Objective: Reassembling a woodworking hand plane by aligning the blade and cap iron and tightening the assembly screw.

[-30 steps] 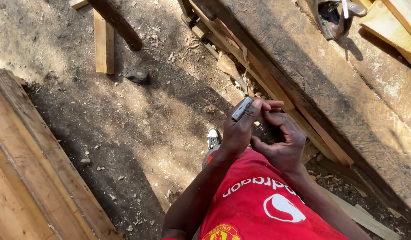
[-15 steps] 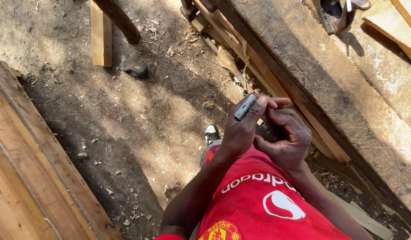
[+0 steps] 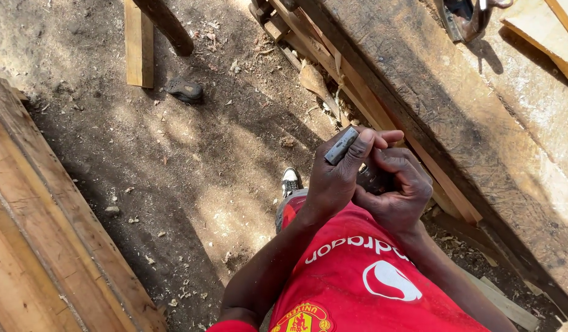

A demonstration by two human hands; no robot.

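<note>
The left hand clenched one small grey metal bar; at its three o'clock, the right hand curled around one dark object.

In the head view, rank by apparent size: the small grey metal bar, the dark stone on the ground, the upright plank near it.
1. Upright plank
2. Dark stone
3. Grey metal bar, held in the left hand; it is nearer the camera, so the last two are unsure.
</note>
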